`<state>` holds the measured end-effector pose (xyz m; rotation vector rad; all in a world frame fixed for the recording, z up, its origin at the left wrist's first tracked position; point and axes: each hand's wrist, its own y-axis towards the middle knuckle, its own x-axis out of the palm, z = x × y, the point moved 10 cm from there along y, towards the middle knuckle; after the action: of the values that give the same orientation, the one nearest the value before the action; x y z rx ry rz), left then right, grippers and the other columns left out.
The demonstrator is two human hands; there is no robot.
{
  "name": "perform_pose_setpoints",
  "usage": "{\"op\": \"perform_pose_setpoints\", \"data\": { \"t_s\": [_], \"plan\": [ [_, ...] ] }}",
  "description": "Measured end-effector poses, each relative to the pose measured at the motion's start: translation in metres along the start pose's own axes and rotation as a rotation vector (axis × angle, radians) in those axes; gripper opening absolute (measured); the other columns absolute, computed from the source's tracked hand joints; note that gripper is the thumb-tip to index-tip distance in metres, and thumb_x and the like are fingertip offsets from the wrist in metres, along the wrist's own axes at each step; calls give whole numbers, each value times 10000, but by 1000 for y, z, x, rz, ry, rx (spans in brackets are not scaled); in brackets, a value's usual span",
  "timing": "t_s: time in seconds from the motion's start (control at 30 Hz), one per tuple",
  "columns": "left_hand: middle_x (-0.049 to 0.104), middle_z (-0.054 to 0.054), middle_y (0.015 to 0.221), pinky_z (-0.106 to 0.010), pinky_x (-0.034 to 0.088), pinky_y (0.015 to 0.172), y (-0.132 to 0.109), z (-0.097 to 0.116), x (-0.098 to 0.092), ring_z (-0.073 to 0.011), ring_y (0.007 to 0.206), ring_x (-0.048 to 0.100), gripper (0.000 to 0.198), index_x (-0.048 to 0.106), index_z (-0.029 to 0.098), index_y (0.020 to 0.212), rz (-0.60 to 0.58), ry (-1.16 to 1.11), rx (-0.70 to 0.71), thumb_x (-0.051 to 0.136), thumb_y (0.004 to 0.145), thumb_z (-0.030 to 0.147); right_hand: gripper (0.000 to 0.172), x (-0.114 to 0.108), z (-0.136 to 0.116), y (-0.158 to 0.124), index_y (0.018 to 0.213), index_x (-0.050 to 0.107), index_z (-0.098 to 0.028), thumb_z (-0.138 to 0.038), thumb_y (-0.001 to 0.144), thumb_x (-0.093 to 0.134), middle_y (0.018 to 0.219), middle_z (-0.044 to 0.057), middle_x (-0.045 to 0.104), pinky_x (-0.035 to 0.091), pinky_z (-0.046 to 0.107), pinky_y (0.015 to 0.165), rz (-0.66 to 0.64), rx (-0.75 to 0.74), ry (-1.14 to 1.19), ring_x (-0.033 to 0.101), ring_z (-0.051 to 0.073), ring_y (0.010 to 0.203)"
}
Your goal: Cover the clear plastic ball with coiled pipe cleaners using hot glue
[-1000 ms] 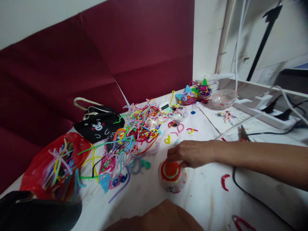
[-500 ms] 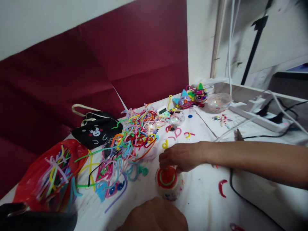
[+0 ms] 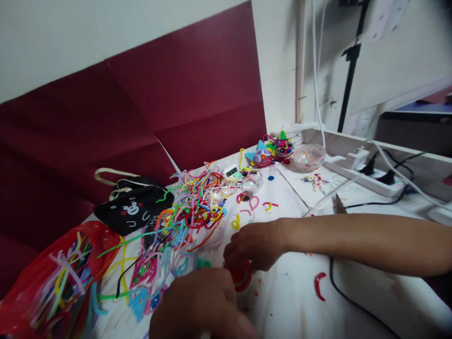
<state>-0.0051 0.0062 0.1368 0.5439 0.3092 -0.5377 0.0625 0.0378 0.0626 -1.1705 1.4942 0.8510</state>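
Your round piece (image 3: 243, 275) sits near centre, between your right hand (image 3: 254, 245) and left hand (image 3: 197, 303). Its red top is laid; what's left is hidden. Whether either hand's fingers grip, I can't tell.

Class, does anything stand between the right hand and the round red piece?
Nothing visible does: the right hand is at the far edge of the round red piece. The left hand partly hides it from view.

Left hand (image 3: 197, 306) has come up from 6 o'clock to about 8 o'clock of the red-topped ball (image 3: 243, 278), now covering much of it. Right hand (image 3: 252, 247) covers more from 12 o'clock. Right forearm now hides the handles of the pliers (image 3: 338, 205). Whole view shifted, scene sliding toward 8 o'clock.
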Motion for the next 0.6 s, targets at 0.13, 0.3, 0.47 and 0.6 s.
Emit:
{"op": "perform_pose_setpoints", "data": {
  "t_s": [0.13, 0.3, 0.47, 0.6],
  "plan": [
    [639, -2, 734, -293, 510, 639, 22, -31, -16, -157, 654, 597, 151, 694, 302, 974, 245, 140, -143, 621, 846, 269, 418, -1, 1, -7, 1196, 630, -193, -175, 779, 657, 1204, 90, 672, 473, 336, 702, 15, 63, -15, 651, 267, 1013],
    [626, -85, 1176, -428, 475, 951, 13, -84, 0, -265, 1079, 597, 432, 572, 248, 1205, 162, 280, -306, 660, 791, 337, 431, -4, 0, -16, 1186, 642, -161, -220, 761, 676, 1145, 104, 681, 493, 361, 733, 8, 138, -29, 664, 285, 992],
    [539, -162, 1340, -560, 419, 1022, -20, -114, 31, -385, 1203, 532, 852, 454, 213, 1299, 23, 288, -408, 827, 550, 379, 403, -5, -1, -20, 1143, 661, -165, -230, 746, 684, 1146, 95, 685, 508, 382, 791, 21, 175, -10, 669, 292, 991],
    [586, -141, 1280, -526, 453, 1004, -29, -130, 49, -378, 1164, 568, 905, 448, 223, 1277, -4, 144, -495, 857, 472, 289, 397, -4, 0, -23, 1117, 655, -173, -245, 729, 701, 1138, 91, 688, 505, 382, 812, 78, 193, 26, 667, 282, 969]
  ]
}}
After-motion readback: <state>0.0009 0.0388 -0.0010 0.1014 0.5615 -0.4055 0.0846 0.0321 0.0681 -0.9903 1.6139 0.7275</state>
